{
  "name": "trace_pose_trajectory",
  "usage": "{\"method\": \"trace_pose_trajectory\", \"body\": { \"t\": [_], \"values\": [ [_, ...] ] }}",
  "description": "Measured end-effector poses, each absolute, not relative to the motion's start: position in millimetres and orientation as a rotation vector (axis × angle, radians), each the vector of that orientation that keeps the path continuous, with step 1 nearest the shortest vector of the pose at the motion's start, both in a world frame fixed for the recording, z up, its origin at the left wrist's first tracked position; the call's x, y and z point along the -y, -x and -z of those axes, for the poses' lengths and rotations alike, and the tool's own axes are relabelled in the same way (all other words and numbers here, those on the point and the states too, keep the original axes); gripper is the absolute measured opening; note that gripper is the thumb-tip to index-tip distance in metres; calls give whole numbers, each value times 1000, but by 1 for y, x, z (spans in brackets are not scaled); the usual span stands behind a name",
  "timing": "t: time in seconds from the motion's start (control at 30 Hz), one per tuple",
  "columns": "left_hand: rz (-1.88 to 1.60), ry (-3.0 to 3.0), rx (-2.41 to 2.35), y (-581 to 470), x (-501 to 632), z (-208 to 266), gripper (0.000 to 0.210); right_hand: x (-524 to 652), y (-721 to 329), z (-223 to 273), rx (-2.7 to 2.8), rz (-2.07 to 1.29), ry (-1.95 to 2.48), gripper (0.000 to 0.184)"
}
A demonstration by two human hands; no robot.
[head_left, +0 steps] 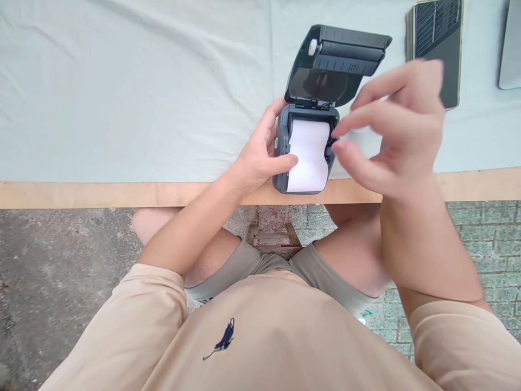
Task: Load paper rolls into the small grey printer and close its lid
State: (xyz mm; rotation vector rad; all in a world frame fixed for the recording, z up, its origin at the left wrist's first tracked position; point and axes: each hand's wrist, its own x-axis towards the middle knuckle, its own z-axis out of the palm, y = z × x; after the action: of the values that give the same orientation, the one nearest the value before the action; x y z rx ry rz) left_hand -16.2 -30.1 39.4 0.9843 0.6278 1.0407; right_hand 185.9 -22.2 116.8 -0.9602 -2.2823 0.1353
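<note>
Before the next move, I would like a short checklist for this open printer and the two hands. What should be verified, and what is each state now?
1. Lid raised: ok, it stands open.
2. White paper inside the printer: ok.
3. Left hand supporting the printer: ok, its thumb lies over the paper's left edge.
4. Right hand apart from the printer: cannot tell, its blurred fingertips overlap the right edge.
5. Dark phone-like object apart from the printer: ok.
</note>
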Motion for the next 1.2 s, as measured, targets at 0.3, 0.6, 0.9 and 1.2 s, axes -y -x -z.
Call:
{"method": "trace_pose_trajectory", "body": {
  "t": [0.3, 0.6, 0.9, 1.2],
  "values": [
    [-1003, -804, -533, 16, 30, -46, 59, 19, -183, -112, 1981, -468, 1062, 36],
    [-1046, -1042, -631, 17, 29, -31, 74, 20, -179, -105, 2156, -994, 1255, 55],
    [-1025, -867, -648, 16, 32, -43, 60, 15, -184, -109, 2089, -1267, 1394, 62],
    [-953, -749, -678, 18, 29, -43, 59, 14, -207, -107, 2207, -1349, 1196, 78]
  ]
}}
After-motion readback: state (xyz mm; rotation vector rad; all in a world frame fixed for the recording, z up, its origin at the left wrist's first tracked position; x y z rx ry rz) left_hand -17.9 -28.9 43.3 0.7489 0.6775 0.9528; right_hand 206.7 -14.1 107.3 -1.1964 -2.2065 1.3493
